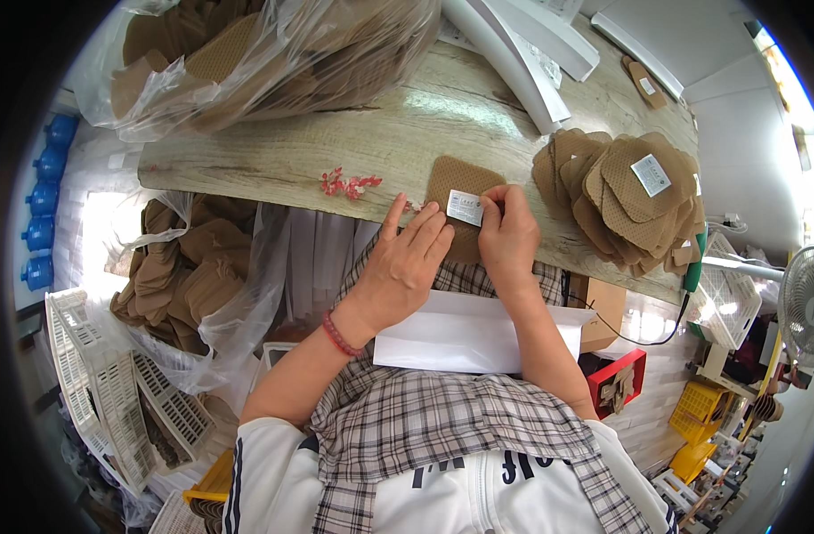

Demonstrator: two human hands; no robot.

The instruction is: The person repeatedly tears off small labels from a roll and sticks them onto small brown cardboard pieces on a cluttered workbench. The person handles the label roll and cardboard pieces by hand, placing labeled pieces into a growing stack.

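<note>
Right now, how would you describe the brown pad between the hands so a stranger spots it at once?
Find the long table, then its near edge, where the left hand and right hand come close together. The brown pad lies between them, a white label on its face. Unlike those in the pile to its right, it lies apart.

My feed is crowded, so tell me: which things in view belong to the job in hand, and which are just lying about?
In the job:
- left hand, spread by the pad
- right hand, at the label on it
- labelled stack, apparently

Lying about, as far as I can judge:
- fan
- yellow crate
- red box
- blue containers
</note>
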